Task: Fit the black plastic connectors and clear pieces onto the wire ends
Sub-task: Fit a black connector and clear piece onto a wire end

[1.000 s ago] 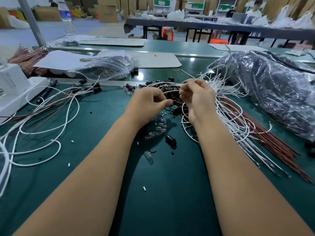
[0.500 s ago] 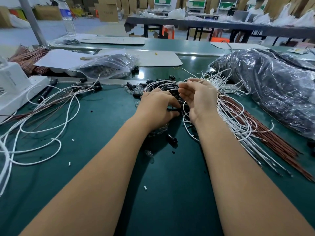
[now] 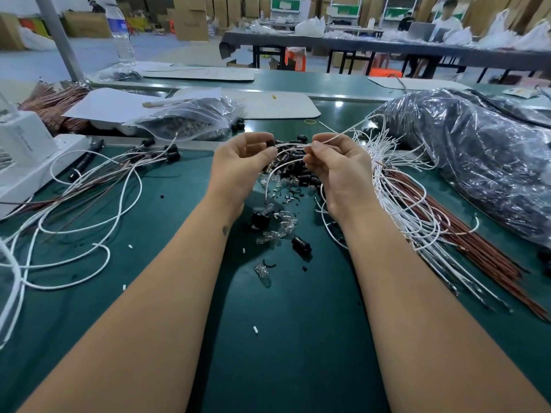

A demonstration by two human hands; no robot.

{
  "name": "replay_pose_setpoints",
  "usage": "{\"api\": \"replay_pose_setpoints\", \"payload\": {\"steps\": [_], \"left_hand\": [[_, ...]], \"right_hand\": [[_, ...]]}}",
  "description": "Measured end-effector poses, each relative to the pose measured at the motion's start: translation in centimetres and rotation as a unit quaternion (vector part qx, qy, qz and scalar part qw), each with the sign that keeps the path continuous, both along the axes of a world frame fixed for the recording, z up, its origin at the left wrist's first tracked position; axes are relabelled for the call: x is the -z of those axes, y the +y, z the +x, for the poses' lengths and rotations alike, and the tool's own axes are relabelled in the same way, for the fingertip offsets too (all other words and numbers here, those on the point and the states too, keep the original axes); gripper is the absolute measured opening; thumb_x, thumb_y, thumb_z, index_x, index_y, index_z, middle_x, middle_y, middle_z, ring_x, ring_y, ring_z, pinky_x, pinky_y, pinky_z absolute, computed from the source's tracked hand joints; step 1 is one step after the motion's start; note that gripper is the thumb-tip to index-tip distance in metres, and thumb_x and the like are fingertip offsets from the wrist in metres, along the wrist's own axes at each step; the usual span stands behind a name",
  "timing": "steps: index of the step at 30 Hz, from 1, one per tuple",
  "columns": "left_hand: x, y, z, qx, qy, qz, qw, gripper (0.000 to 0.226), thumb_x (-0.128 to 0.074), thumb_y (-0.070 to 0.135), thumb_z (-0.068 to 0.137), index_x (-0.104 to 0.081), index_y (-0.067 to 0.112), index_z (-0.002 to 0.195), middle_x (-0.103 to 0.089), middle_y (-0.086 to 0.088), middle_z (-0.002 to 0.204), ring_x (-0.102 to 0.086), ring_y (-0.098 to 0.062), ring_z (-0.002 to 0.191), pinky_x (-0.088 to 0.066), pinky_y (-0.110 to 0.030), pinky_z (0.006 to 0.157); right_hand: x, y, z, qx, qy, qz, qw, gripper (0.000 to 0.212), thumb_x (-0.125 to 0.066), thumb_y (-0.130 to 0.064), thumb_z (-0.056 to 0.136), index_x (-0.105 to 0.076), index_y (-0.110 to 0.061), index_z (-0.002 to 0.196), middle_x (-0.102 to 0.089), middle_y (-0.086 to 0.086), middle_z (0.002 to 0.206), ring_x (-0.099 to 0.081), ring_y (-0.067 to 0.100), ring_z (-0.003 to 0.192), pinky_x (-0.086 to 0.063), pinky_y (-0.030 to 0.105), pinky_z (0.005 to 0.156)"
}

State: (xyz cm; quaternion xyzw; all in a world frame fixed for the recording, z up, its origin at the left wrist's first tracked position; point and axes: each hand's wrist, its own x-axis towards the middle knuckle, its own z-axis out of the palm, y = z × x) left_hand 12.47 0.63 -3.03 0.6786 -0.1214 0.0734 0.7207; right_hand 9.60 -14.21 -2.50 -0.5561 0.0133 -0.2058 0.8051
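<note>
A: Head view: how does the black connector look?
B: Small, dark, cylindrical, pinched in the left hand at centre frame. The right hand, at its 3 o'clock, pinches a thin white wire arching between them.
A: Clear pieces?
B: Glassy, scattered on the green table at 6 o'clock.
A: Any writing?
B: The bottle label at 11 o'clock is unreadable.

This is a factory assembly hall. A long green workbench carries heaps of white wires, loose black connectors and bagged parts. Far behind stand stacked cardboard boxes, more long tables and a seated worker at a laptop.
</note>
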Motion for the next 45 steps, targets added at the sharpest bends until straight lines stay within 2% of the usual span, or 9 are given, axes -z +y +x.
{"api": "replay_pose_setpoints", "payload": {"steps": [4,9,12,19,24,28,36,41,45], "left_hand": [[-0.17,0.29,0.25,0.039,0.049,-0.112,0.992,0.022,-0.068,-0.003,0.083,-0.067,0.014,0.096,-0.070,-0.005,0.092,-0.066,-0.017,0.086,-0.055,-0.025,0.081],[-0.31,0.10,0.09,0.058,0.058,-0.151,0.985,0.021,-0.061,-0.008,0.087,-0.066,0.009,0.099,-0.070,-0.007,0.090,-0.069,-0.019,0.085,-0.058,-0.027,0.082],[-0.31,0.26,0.07,0.064,0.056,-0.138,0.987,0.020,-0.059,-0.008,0.088,-0.066,0.007,0.100,-0.067,-0.009,0.091,-0.071,-0.018,0.084,-0.059,-0.026,0.076],[0.16,0.18,0.39,0.040,0.002,-0.058,0.997,0.035,-0.066,-0.011,0.082,-0.064,0.010,0.110,-0.069,-0.004,0.097,-0.065,-0.011,0.082,-0.053,-0.022,0.081],[0.24,0.11,0.46,0.050,-0.007,-0.069,0.996,0.034,-0.067,-0.011,0.081,-0.064,0.007,0.110,-0.072,-0.004,0.095,-0.068,-0.012,0.084,-0.054,-0.023,0.081],[0.21,0.09,0.42,0.052,0.001,-0.087,0.995,0.031,-0.067,-0.010,0.082,-0.064,0.007,0.108,-0.072,-0.006,0.097,-0.068,-0.015,0.085,-0.056,-0.026,0.083],[0.18,-0.20,0.22,0.073,0.005,-0.105,0.992,0.019,-0.070,-0.009,0.077,-0.066,0.003,0.092,-0.073,-0.007,0.084,-0.070,-0.018,0.078,-0.057,-0.027,0.079],[0.26,-0.23,0.23,0.088,0.009,-0.096,0.991,0.020,-0.070,-0.009,0.077,-0.070,0.002,0.095,-0.074,-0.009,0.084,-0.069,-0.021,0.081,-0.057,-0.028,0.084],[0.23,-0.25,0.15,0.086,0.014,-0.087,0.992,0.023,-0.068,-0.010,0.079,-0.069,0.004,0.097,-0.073,-0.011,0.087,-0.068,-0.023,0.085,-0.056,-0.031,0.088]], "right_hand": [[0.09,0.03,0.05,-0.009,-0.019,-0.009,1.000,0.016,-0.060,0.008,0.087,-0.063,-0.007,0.082,-0.066,0.011,0.078,-0.064,0.016,0.067,-0.054,0.025,0.068],[0.14,0.30,-0.02,-0.022,-0.030,-0.026,0.999,0.014,-0.062,0.008,0.086,-0.063,-0.005,0.084,-0.066,0.011,0.079,-0.065,0.019,0.072,-0.054,0.028,0.073],[0.09,0.38,-0.05,-0.020,-0.034,-0.032,0.999,0.014,-0.062,0.009,0.086,-0.063,-0.005,0.084,-0.067,0.009,0.077,-0.066,0.018,0.072,-0.055,0.028,0.074],[0.06,0.56,-0.07,-0.002,-0.042,-0.076,0.996,0.014,-0.065,0.008,0.084,-0.064,-0.006,0.083,-0.068,0.005,0.072,-0.067,0.017,0.070,-0.054,0.025,0.069],[0.08,0.72,-0.05,0.014,-0.038,-0.101,0.994,0.012,-0.067,0.007,0.083,-0.064,-0.005,0.083,-0.068,0.007,0.073,-0.066,0.013,0.066,-0.053,0.021,0.066],[-0.03,0.37,0.04,0.031,-0.038,-0.093,0.994,0.014,-0.066,0.006,0.084,-0.065,-0.008,0.080,-0.068,0.003,0.071,-0.067,0.015,0.069,-0.054,0.023,0.069],[0.20,0.79,0.13,0.021,-0.036,-0.090,0.995,0.014,-0.066,0.006,0.083,-0.065,-0.008,0.080,-0.068,0.007,0.074,-0.068,0.017,0.070,-0.054,0.023,0.068],[0.35,0.87,0.17,0.036,-0.018,-0.089,0.995,0.014,-0.068,0.003,0.083,-0.066,-0.010,0.078,-0.065,0.001,0.069,-0.063,0.014,0.068,-0.054,0.024,0.070],[0.25,0.83,-0.02,0.008,0.003,-0.066,0.998,0.012,-0.065,0.002,0.086,-0.067,-0.007,0.079,-0.064,0.006,0.073,-0.061,0.016,0.069,-0.054,0.029,0.074]]}}
